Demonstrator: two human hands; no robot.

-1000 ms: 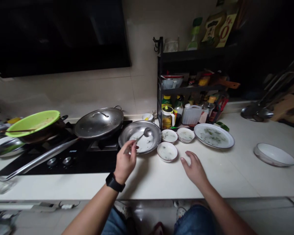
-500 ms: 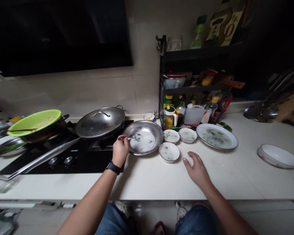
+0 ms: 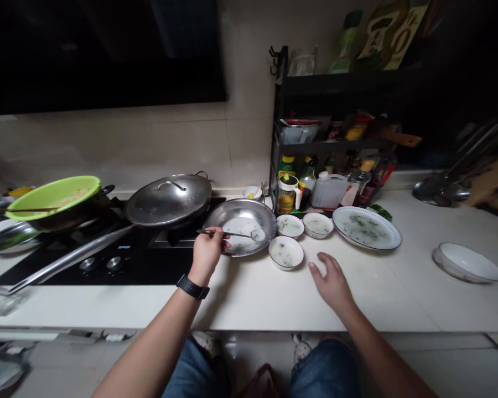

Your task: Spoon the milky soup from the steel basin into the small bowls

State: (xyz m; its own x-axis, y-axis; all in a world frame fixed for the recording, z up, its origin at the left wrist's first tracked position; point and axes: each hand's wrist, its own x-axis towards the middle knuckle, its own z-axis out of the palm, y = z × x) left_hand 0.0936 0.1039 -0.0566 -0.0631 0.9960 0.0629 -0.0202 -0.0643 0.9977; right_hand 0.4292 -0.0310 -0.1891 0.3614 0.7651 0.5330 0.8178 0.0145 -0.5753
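Note:
My left hand (image 3: 207, 254) grips a metal spoon (image 3: 232, 234) by its handle, with the spoon's bowl held over a wide stainless steel basin (image 3: 249, 207). Milky liquid with dark specks lies in the basin. My right hand (image 3: 332, 282) rests open on the white countertop (image 3: 249, 301), holding nothing. It is nearest to a small white bowl (image 3: 286, 252) with cloudy leftovers. Two more small bowls (image 3: 289, 226) (image 3: 317, 225) and a blue-rimmed white plate (image 3: 367, 228) with greenish residue stand beyond it.
To the left, a gas hob (image 3: 108, 264) carries a lidded wok (image 3: 168, 200) and a green bowl (image 3: 52, 197) on a pan. A black rack (image 3: 299, 146) holds bottles and condiments at the back. A white dish (image 3: 467, 262) sits far right.
My left hand has moved up and to the right, and the spoon now lies more level, its bowl further right over the basin. My right hand has barely moved.

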